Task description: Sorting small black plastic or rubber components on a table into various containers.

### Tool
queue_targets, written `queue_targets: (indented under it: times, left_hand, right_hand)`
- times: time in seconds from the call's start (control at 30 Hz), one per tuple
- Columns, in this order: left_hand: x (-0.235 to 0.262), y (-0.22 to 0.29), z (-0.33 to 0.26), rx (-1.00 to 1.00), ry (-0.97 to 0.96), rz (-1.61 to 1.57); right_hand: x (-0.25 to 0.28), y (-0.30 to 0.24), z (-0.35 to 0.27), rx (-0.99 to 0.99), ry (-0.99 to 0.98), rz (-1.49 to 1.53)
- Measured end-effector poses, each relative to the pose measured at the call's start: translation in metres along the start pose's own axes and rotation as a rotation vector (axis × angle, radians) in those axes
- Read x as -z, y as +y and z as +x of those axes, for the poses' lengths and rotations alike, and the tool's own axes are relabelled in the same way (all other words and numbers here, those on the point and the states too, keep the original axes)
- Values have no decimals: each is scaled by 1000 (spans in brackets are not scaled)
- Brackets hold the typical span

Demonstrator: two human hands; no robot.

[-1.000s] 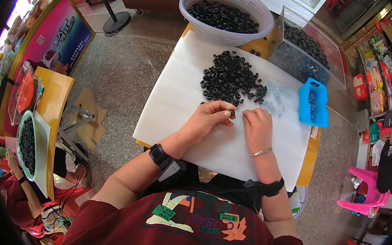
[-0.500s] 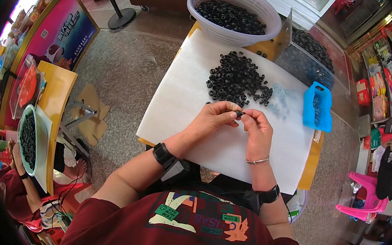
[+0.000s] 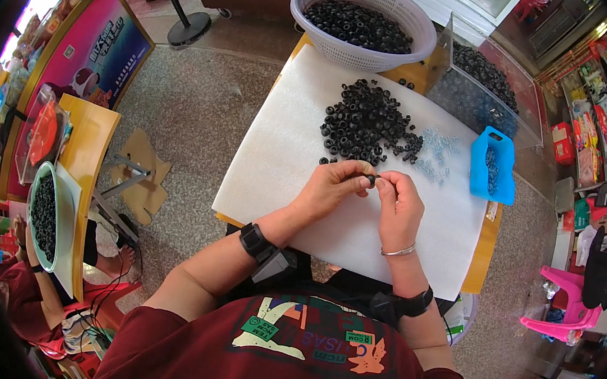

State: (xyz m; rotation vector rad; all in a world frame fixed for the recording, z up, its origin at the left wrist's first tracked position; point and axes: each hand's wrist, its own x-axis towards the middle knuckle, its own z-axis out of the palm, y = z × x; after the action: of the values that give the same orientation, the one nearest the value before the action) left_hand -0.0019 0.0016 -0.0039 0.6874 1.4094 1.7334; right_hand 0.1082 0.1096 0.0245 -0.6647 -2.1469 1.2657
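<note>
My left hand (image 3: 335,187) and my right hand (image 3: 397,206) meet fingertip to fingertip over a white foam sheet (image 3: 278,151). Between them they pinch one small black ring (image 3: 371,179). Just beyond the hands lies a heap of the same black rings (image 3: 367,121). To its right are scattered small clear pieces (image 3: 436,154). A blue scoop (image 3: 492,165) with more small pieces in it lies at the sheet's right edge.
A white basket (image 3: 362,54) full of black rings stands at the table's far end, with a clear bin (image 3: 482,86) of rings beside it. On the left a second table (image 3: 91,142) carries a bowl of black rings (image 3: 43,214); another person sits there.
My hands have lifted off the sheet and come together; the right hand, flat a second ago, now pinches the ring with the left.
</note>
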Motion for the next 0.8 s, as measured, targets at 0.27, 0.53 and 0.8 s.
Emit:
queue_targets:
  times: [0.27,0.53,0.8]
  left_hand:
    - [-1,10,-3,30,-30,-94]
    - [-1,3,-1,31,-21,-94]
    - [2,8,-2,130,-58,-189]
  right_hand:
    - [3,0,0,169,-16,-12]
    - [-8,6,-4,59,44,81]
    - [-3,9,1,360,48,-159]
